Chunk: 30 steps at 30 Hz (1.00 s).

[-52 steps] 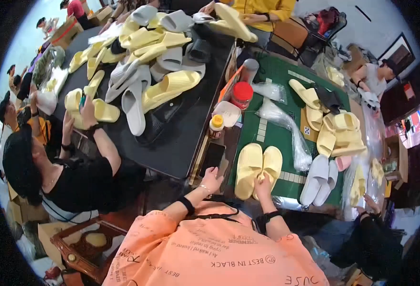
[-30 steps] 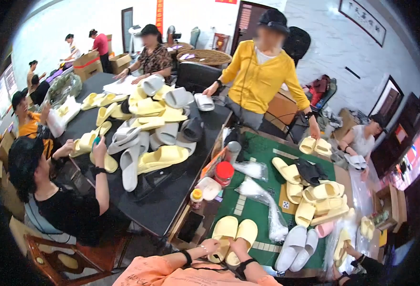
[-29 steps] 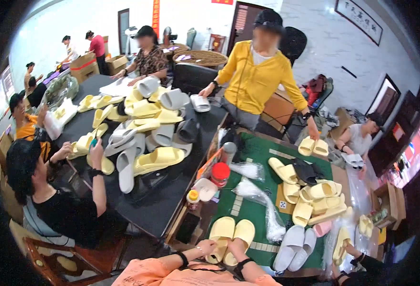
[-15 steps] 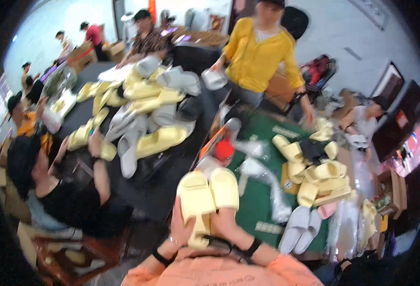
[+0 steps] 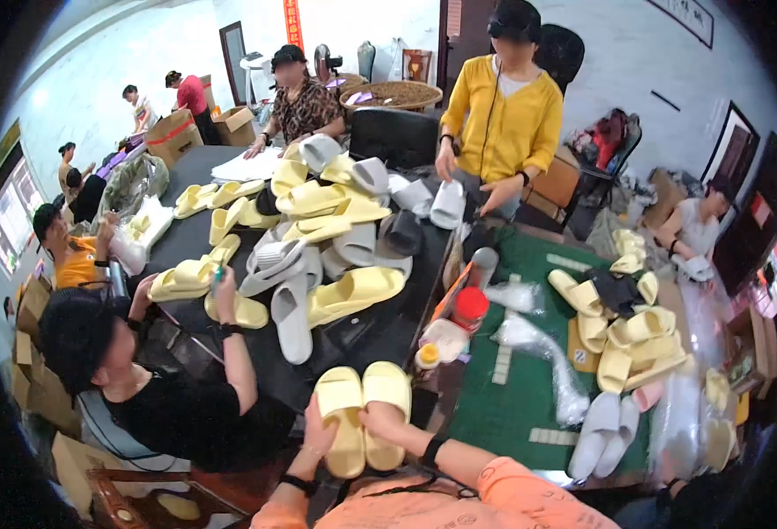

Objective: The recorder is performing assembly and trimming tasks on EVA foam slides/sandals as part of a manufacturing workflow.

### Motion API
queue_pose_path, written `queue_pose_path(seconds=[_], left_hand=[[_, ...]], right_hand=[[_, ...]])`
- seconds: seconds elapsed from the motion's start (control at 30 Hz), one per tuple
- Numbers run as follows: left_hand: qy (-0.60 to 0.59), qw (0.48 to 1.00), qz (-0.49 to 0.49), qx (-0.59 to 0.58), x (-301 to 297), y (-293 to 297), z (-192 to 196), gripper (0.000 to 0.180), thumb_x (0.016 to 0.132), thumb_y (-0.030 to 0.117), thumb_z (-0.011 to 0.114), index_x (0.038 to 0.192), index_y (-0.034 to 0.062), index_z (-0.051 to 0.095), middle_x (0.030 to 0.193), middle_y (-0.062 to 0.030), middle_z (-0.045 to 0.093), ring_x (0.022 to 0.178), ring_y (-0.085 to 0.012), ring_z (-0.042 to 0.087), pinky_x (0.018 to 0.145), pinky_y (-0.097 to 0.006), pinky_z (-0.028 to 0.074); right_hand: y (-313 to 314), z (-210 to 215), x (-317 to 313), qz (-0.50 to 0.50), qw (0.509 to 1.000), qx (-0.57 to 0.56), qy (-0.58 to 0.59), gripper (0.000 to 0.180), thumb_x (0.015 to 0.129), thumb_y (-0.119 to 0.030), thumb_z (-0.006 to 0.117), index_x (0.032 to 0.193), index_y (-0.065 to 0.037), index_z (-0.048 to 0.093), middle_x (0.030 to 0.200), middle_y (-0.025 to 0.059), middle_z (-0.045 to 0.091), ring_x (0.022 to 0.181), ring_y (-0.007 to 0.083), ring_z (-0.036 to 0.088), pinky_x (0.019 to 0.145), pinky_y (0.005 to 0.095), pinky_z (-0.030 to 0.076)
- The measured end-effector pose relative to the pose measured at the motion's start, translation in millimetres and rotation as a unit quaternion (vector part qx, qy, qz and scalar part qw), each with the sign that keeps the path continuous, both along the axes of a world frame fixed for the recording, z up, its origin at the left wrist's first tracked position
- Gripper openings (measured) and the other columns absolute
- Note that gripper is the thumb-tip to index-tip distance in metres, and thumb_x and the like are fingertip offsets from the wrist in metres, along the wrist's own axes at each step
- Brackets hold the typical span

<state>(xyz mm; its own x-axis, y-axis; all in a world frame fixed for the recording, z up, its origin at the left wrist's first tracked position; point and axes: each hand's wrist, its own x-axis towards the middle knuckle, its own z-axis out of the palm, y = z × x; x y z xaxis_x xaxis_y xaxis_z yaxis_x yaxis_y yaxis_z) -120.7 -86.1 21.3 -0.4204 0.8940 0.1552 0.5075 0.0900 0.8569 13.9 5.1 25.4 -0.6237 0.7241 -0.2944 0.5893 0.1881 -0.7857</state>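
Note:
A pair of pale yellow slippers is held side by side in front of me, toes pointing away. My left hand (image 5: 320,428) grips the outer edge of the left slipper (image 5: 342,406). Fingers of my right hand (image 5: 383,420) reach into the foot opening of the right slipper (image 5: 388,388), and its strap hides some of them. Just beyond the pair, a heap of yellow and grey slippers (image 5: 353,216) covers the black table (image 5: 230,370).
A green mat (image 5: 476,423) to my right carries yellow slippers (image 5: 639,335), a grey pair (image 5: 600,436) and clear plastic bags (image 5: 542,366). A red-lidded jar (image 5: 469,310) stands between the tables. A person in black (image 5: 177,406) handles slippers at my left; another in yellow (image 5: 503,115) stands opposite.
The slippers in my hands have moved left and lower in view and now sit evenly side by side. The person in yellow has drawn an arm back from the mat.

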Motion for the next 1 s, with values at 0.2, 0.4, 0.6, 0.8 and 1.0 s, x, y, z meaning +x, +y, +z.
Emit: queue_pose_path(seconds=[0.2,0.4,0.6,0.8,1.0], left_hand=[[-0.128,0.991,0.006,0.029,-38,28,-36,0.047,0.061,-0.007,0.049,0.107,-0.0015,0.042,0.103,-0.018,0.047,0.099,-0.0316,0.044,0.087,-0.037,0.033],[0.121,0.984,0.099,-0.084,-34,46,-66,0.054,0.059,-0.005,0.053,0.111,-0.0035,0.036,0.108,-0.0223,0.043,0.105,-0.035,0.038,0.089,-0.042,0.029],[0.124,0.985,0.11,-0.038,-32,25,-53,0.065,0.06,-0.001,0.056,0.119,-0.0009,0.03,0.114,-0.0185,0.038,0.108,-0.0348,0.032,0.092,-0.041,0.024],[0.002,0.999,0.038,-0.019,11,21,31,0.045,0.068,0.009,0.059,0.11,0.0,0.045,0.1,-0.0127,0.048,0.092,-0.0235,0.046,0.081,-0.033,0.036],[-0.16,0.986,-0.046,0.025,43,68,37,0.018,0.074,0.015,0.06,0.085,-0.0002,0.062,0.076,-0.0053,0.058,0.07,-0.0112,0.052,0.065,-0.023,0.041]], right_hand=[[13,-40,-42,-0.005,0.998,0.05,0.047,0.021,0.067,-0.014,0.049,0.065,0.004,0.058,0.063,0.0233,0.054,0.056,0.0334,0.054,0.054,0.0405,0.042],[32,-57,-35,-0.079,0.992,0.077,0.058,0.02,0.066,-0.015,0.053,0.075,0.003,0.055,0.071,0.022,0.056,0.061,0.0316,0.055,0.054,0.0382,0.042],[20,-38,-2,-0.06,0.986,0.051,0.144,0.025,0.08,-0.021,0.049,0.089,0.001,0.054,0.077,0.0184,0.057,0.068,0.0271,0.056,0.058,0.0338,0.042],[24,25,17,-0.045,0.982,-0.126,0.137,0.027,0.086,-0.023,0.04,0.093,-0.003,0.056,0.065,0.0045,0.053,0.054,0.0084,0.047,0.052,0.0244,0.04],[37,43,28,0.022,0.95,-0.265,0.164,0.021,0.086,-0.02,0.04,0.082,-0.004,0.053,0.059,-0.0032,0.043,0.049,0.0054,0.038,0.045,0.0203,0.031]])
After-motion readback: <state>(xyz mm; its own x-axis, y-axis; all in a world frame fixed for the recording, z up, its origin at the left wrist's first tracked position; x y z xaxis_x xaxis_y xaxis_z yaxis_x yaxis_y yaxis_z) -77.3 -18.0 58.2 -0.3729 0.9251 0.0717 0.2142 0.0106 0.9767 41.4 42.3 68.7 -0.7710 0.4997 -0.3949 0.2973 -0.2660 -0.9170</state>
